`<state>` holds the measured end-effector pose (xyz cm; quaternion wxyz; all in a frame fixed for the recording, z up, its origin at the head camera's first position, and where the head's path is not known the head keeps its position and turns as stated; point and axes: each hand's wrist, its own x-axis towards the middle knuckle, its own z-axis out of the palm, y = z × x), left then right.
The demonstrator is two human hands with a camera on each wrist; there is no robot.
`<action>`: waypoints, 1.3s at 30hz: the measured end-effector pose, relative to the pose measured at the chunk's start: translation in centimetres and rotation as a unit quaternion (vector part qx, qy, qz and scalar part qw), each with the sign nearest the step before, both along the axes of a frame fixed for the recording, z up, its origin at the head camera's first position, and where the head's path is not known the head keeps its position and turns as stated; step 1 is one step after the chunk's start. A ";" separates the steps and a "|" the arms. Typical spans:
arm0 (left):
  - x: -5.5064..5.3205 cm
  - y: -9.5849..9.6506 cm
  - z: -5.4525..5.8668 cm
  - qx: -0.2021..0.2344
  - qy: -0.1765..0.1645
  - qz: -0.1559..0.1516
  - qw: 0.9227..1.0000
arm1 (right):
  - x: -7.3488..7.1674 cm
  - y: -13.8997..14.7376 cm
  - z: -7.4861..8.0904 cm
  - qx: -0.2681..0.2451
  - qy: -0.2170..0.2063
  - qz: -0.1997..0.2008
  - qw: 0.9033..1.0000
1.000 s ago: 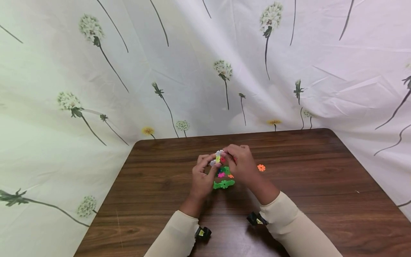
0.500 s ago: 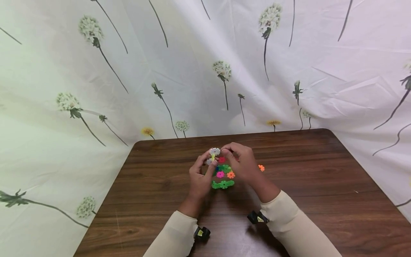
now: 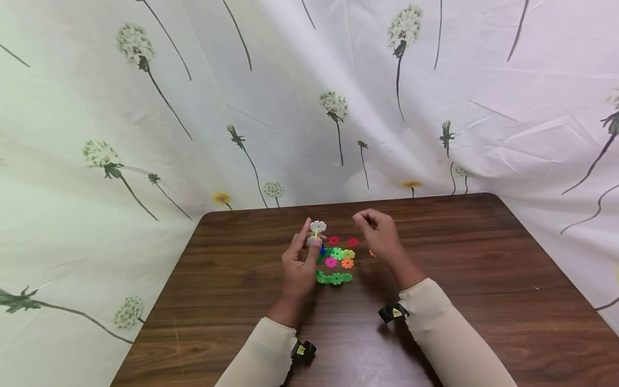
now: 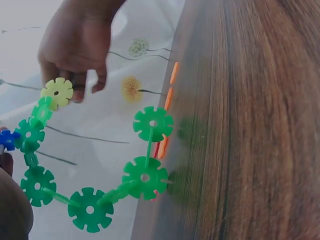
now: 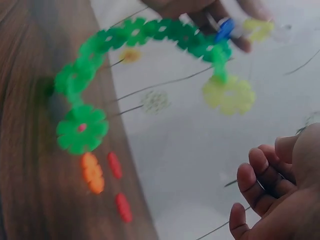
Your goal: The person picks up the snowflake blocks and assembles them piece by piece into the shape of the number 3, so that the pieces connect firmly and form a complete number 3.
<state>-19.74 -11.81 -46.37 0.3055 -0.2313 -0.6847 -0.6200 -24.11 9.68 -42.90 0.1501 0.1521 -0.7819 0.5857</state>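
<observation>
My left hand point(image 3: 301, 263) pinches a chain of interlocking plastic flower discs, thumb on the near side. At its top a white disc point(image 3: 318, 226) stands above a thin yellow one seen edge-on, with another white disc partly behind the thumb. A blue disc point(image 4: 7, 140) joins these to a curved run of green discs point(image 4: 80, 215), which hangs down in a wide arc. A pale yellow disc point(image 5: 230, 102) ends one side of the arc. My right hand point(image 3: 382, 234) is raised to the right of the chain, apart from it, its fingers loosely curled around nothing.
On the brown wooden table point(image 3: 217, 279) lie loose discs: two red point(image 3: 353, 243), a pink point(image 3: 331, 262) and an orange point(image 3: 347, 263). Another orange disc point(image 3: 372, 253) is partly hidden by the right hand. A dandelion-print cloth point(image 3: 290, 134) hangs behind the table's far edge.
My right hand has let go of the top white disc and drawn away to the right. My left hand has shifted slightly left, with the chain turned so the white disc shows fully.
</observation>
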 end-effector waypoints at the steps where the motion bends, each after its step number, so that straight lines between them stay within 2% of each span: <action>1: 0.0 0.0 0.0 -0.001 0.004 0.001 1.000 | -0.2 0.1 -0.3 0.004 -0.007 -0.002 1.000; 9: -0.1 0.0 0.0 0.002 0.013 -0.008 1.000 | -1.7 0.3 -3.0 0.046 -0.046 -0.030 0.997; 15: 0.0 0.0 -0.1 0.006 0.010 -0.017 1.000 | -2.8 0.4 -5.5 0.070 -0.051 -0.027 0.996; 22: 0.2 -0.1 0.0 0.007 0.001 -0.021 1.000 | -3.3 0.5 -7.1 0.119 -0.063 -0.020 0.991; 25: 0.3 -0.1 0.1 0.006 -0.003 -0.021 1.000 | -3.6 0.5 -7.6 0.161 -0.047 -0.025 0.986; 32: 0.2 -0.1 0.1 0.004 -0.003 -0.026 1.000 | -3.8 0.2 -8.3 0.253 -0.020 -0.040 0.967; 39: 0.2 0.1 0.1 0.006 0.010 -0.018 1.000 | -3.6 0.4 -8.6 0.296 0.006 -0.038 0.954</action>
